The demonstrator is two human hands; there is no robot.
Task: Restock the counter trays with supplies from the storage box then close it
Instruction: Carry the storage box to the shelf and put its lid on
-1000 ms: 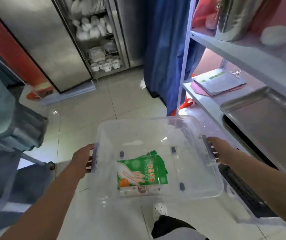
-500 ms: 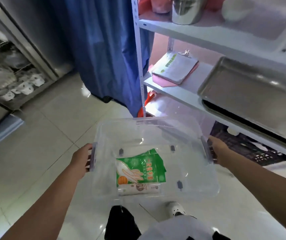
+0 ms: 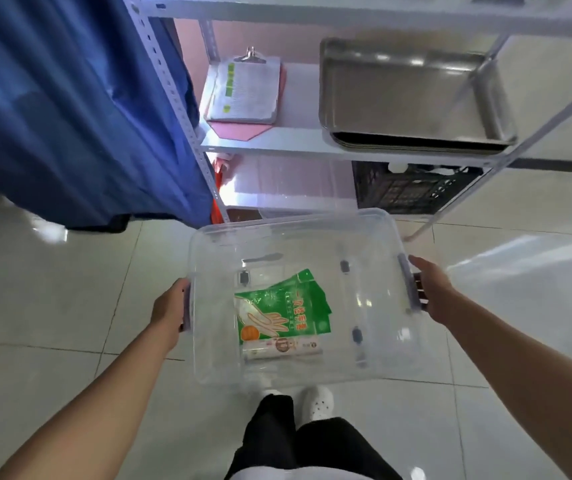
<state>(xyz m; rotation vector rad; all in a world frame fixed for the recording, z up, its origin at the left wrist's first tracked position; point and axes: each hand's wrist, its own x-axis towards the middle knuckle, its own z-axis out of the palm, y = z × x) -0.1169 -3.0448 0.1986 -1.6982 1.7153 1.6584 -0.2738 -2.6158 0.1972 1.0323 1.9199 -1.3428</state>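
I carry a clear plastic storage box (image 3: 381, 237) with no lid on it, held level above the tiled floor. My left hand (image 3: 168, 308) grips the handle on its left end. At the right end, my right hand (image 3: 431, 292) grips the other handle. Inside lie a green packet of disposable gloves (image 3: 282, 306) and a white roll or tube (image 3: 282, 348) along the packet's near edge. The rest of the box bottom is bare.
A white metal shelf rack (image 3: 277, 147) stands just ahead. On it lie a clipboard with papers (image 3: 243, 88) and stacked steel trays (image 3: 412, 91). A black crate (image 3: 412, 188) sits on the floor under the shelf. A blue curtain (image 3: 69, 109) hangs at left.
My view has swung right and down, from the steel cabinets to the shelf rack. The box stays in both hands and is now close in front of the rack.
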